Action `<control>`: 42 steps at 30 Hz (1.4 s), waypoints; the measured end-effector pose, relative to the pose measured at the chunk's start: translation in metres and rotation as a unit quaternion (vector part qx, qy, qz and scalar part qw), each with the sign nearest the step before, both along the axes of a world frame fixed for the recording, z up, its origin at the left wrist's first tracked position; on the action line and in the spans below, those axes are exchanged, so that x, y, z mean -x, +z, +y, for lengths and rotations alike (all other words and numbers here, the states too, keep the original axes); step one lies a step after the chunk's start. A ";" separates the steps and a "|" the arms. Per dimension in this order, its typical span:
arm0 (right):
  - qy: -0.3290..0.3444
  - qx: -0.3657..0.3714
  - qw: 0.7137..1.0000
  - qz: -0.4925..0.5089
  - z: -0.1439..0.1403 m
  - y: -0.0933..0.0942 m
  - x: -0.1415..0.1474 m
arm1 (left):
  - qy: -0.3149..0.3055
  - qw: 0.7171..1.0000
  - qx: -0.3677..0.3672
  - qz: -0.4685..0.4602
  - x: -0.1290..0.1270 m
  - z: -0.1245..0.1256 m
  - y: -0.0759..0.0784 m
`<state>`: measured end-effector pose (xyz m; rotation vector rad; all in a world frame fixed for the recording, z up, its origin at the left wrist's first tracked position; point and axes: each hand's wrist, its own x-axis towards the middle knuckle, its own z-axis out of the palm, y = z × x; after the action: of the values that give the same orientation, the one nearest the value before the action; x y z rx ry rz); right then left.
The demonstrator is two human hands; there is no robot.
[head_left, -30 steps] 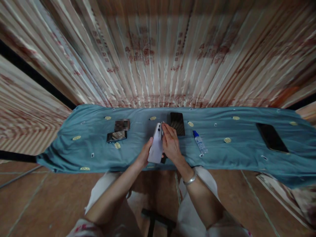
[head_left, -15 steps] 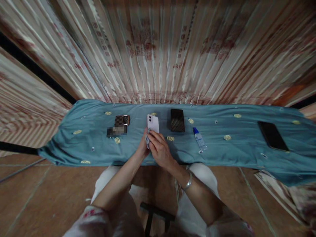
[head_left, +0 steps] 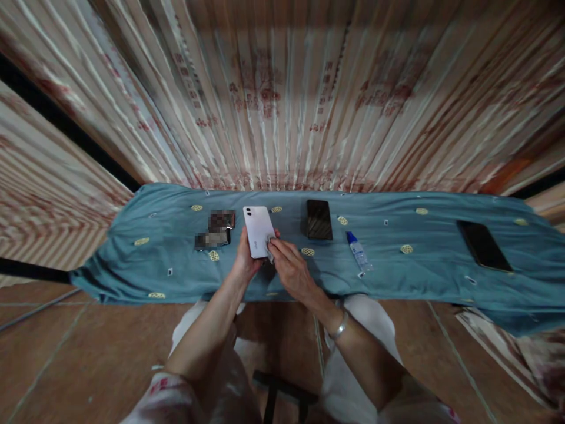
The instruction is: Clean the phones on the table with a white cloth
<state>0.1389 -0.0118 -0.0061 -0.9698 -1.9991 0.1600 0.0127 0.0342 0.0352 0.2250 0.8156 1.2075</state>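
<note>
Now tilted back-up and swung left from its upright pose a moment ago, white phone (head_left: 258,231) gripped low in closed left hand (head_left: 245,265), right hand (head_left: 289,268) pinching small cloth (head_left: 269,250) against its corner, above blue-draped worktop (head_left: 397,277) — wiping underway.

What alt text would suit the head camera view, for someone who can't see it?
Seen from above, a person's left hand holds a white phone back up, while the right hand presses a small cloth against its lower edge. Below lies a blue tablecloth with a black phone, a small bottle and a further dark phone.
</note>
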 end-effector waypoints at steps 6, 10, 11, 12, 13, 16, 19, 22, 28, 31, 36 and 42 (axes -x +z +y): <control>-0.027 0.089 0.993 0.071 0.005 -0.006 0.001 | 0.020 0.999 0.029 -0.010 0.001 -0.003 0.004; -0.044 0.131 0.986 0.097 0.011 -0.011 -0.001 | 0.009 0.999 0.027 0.014 -0.005 -0.008 0.002; -0.048 0.135 0.984 0.102 0.013 -0.012 -0.001 | 0.002 1.000 0.024 0.019 -0.006 -0.010 0.001; -0.052 0.139 0.983 0.109 0.015 -0.013 -0.002 | -0.006 0.999 0.023 0.024 -0.008 -0.012 0.000; -0.057 0.144 0.981 0.116 0.018 -0.013 -0.004 | -0.015 0.999 0.026 0.028 -0.009 -0.014 -0.001; -0.073 0.159 0.975 0.140 0.025 -0.013 -0.007 | -0.045 0.998 0.032 0.043 -0.012 -0.020 -0.002; -0.085 0.164 0.969 0.166 0.033 -0.012 -0.012 | -0.060 0.995 0.040 0.071 -0.016 -0.026 -0.001; -0.109 0.163 0.965 0.176 0.040 -0.011 -0.017 | -0.074 0.992 0.043 0.091 -0.021 -0.032 0.001; -0.142 0.148 0.968 0.147 0.047 -0.004 -0.027 | -0.123 0.988 0.013 0.096 -0.026 -0.040 -0.005; -0.134 0.124 0.974 0.133 0.045 0.000 -0.029 | -0.157 0.982 0.024 0.107 -0.026 -0.041 -0.012; -0.080 0.089 0.986 0.113 0.041 0.005 -0.028 | -0.205 0.972 0.058 0.103 -0.028 -0.045 -0.022; -0.067 0.071 0.993 0.071 0.044 0.006 -0.027 | -0.210 0.970 0.036 0.114 -0.027 -0.044 -0.023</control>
<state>0.1663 0.0320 -0.0004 -1.1484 -1.8052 0.2925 0.0401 -0.0100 0.0124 0.4591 0.9532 0.7591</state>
